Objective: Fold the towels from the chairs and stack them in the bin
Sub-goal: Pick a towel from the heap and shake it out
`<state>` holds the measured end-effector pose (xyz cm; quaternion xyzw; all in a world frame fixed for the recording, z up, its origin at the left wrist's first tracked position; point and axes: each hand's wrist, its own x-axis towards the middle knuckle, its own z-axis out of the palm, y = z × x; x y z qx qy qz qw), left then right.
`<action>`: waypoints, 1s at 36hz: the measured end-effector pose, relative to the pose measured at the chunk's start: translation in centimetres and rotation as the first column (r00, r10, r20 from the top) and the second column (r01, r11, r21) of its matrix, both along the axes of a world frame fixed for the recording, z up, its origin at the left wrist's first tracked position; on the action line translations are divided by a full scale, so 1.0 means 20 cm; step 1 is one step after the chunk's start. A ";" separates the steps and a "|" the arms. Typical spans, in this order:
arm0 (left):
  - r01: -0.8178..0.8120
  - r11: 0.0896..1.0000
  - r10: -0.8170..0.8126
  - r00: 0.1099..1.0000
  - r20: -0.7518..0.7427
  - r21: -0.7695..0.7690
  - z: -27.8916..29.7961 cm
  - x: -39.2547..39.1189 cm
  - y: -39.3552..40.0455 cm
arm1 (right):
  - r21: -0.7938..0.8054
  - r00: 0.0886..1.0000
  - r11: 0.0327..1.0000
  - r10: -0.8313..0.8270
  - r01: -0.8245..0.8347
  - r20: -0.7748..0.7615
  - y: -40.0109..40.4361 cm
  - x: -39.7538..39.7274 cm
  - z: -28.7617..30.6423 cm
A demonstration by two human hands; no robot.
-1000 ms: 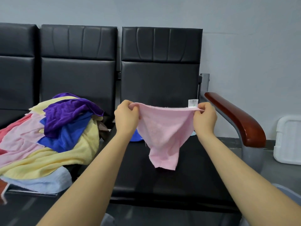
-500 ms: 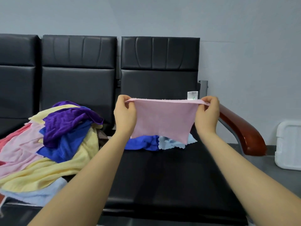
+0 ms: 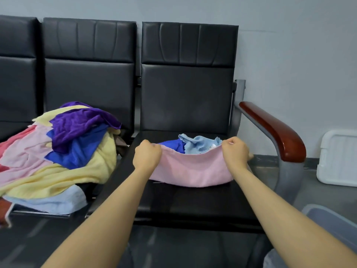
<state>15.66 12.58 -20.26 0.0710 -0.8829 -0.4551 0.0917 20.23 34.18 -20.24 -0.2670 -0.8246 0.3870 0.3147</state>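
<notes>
Since half a second back I've brought the pink towel (image 3: 190,171) down from chest height, where it hung stretched flat in the air, to the seat of the right-hand chair (image 3: 193,202). Its lower fold now rests on the black seat, and the top edge sags between my fists.

Biggest worry is the big heap of towels (image 3: 58,149) on the next chair over. It's piled high and spilling toward the front edge, and I reckon a nudge from my left elbow could slide some onto the floor. Next, the blue towel (image 3: 172,147) and light blue towel (image 3: 201,144) are bunched at the back of this same seat, just behind the pink one. If I push the fold forward I could drag them in or lay the pink edge over them and get a lumpy fold.

Smaller risk: the slack in the middle. With that sag the layers probably won't line up unless I pull it taut first.

Pink towel's long axis runs left to right across the seat, top edge away from me, folded edge toward me.

Grip: left hand (image 3: 147,154) and right hand (image 3: 234,151) are both fists pinching the upper corners. The bin (image 3: 328,219) is only a blurry rim at lower right.
</notes>
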 end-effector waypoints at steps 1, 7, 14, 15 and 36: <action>0.013 0.999 -0.012 0.999 0.050 -0.032 -0.02 -0.01 0.00 | -0.028 0.999 0.999 0.028 -0.028 0.028 0.01 -0.01 -0.02; 0.085 0.983 -0.054 0.980 0.193 -0.161 -0.15 -0.06 0.02 | -0.104 0.975 0.983 0.168 -0.154 0.147 0.06 -0.07 -0.17; 0.077 0.948 -0.046 0.993 0.104 -0.308 -0.21 -0.11 0.04 | 0.000 0.972 0.992 0.125 -0.128 0.198 0.07 -0.13 -0.28; 0.066 0.944 -0.046 0.997 0.068 -0.324 -0.19 -0.11 0.04 | 0.040 0.979 0.993 0.103 -0.112 0.177 0.07 -0.12 -0.27; 0.085 0.803 0.101 0.956 0.275 -0.589 -0.33 -0.21 0.11 | 0.338 0.750 0.696 0.445 -0.633 0.490 -0.01 -0.24 -0.40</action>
